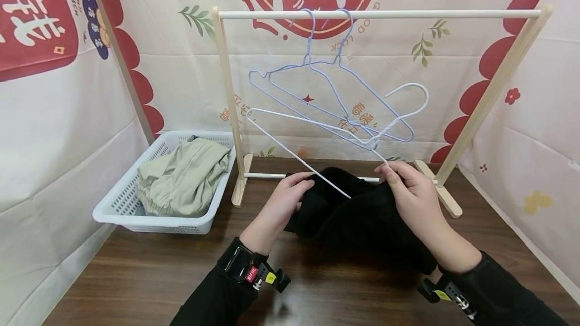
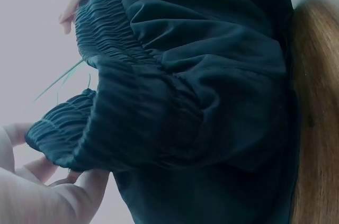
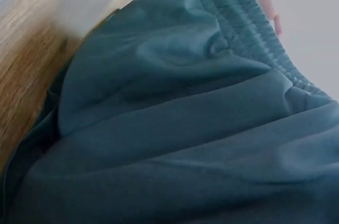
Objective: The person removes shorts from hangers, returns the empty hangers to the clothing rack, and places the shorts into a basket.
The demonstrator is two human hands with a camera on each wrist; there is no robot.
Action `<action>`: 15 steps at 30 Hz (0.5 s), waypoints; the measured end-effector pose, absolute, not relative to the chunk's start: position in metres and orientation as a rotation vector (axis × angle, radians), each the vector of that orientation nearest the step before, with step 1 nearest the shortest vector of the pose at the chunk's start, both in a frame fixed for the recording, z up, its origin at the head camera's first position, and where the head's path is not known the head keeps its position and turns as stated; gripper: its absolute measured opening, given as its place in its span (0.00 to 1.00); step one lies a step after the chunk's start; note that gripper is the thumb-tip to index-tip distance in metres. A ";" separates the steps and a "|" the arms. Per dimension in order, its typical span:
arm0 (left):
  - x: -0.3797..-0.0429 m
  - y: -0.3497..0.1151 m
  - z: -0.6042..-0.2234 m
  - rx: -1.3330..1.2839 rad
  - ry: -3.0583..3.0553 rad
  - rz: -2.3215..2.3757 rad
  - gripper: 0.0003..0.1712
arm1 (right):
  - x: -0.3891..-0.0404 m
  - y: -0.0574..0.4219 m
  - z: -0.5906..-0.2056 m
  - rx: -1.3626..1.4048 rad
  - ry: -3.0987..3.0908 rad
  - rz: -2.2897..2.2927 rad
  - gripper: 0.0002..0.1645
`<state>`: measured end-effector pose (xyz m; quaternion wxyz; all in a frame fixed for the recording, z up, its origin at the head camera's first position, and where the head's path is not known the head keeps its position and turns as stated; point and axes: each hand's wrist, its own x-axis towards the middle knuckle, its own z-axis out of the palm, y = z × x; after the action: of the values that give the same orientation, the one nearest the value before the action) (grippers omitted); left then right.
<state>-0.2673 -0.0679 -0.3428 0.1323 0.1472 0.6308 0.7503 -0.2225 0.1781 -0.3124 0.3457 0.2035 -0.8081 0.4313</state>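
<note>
Black pants [image 1: 362,220] with a gathered elastic waistband [image 2: 143,113] are held up just above the table, the waist opening facing the rack. My left hand [image 1: 283,202] pinches the waistband on its left side. On the right side my right hand [image 1: 414,197] grips the waistband, its fingertips at the arm of a white hanger [image 1: 308,120]. The hanger is tilted, its hook up to the right, and its lower bar runs down into the waist opening. Fabric hides the hanger's lower right end. Most of the right wrist view is filled by the pants' cloth [image 3: 175,102].
Two blue hangers [image 1: 335,64] hang from the top rod [image 1: 444,14] of a wooden-ended rack behind the pants. To the left, a white basket [image 1: 154,223] holds folded light green clothing [image 1: 183,177]. Printed cloth walls [image 1: 172,89] surround the brown table [image 1: 149,270].
</note>
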 end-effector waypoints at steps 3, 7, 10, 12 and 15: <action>-0.268 -0.067 -0.345 0.410 1.864 2.156 0.21 | -0.223 0.179 -0.312 0.546 -2.099 1.130 0.10; -0.270 -0.066 -0.348 0.408 1.933 2.100 0.23 | -0.223 0.179 -0.311 0.558 -2.109 1.146 0.09; -0.271 -0.064 -0.349 0.451 1.953 2.070 0.22 | -0.223 0.179 -0.310 0.553 -2.115 1.170 0.09; -0.270 -0.062 -0.349 0.487 1.963 2.041 0.22 | -0.224 0.178 -0.310 0.548 -2.120 1.178 0.09; -0.270 -0.058 -0.351 0.559 1.979 1.994 0.21 | -0.224 0.176 -0.311 0.549 -2.122 1.191 0.10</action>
<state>-0.2696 -0.0575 -0.3512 0.1380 0.1932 0.6843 0.6894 -0.2245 0.1762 -0.3110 0.3181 0.2086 -0.8065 0.4525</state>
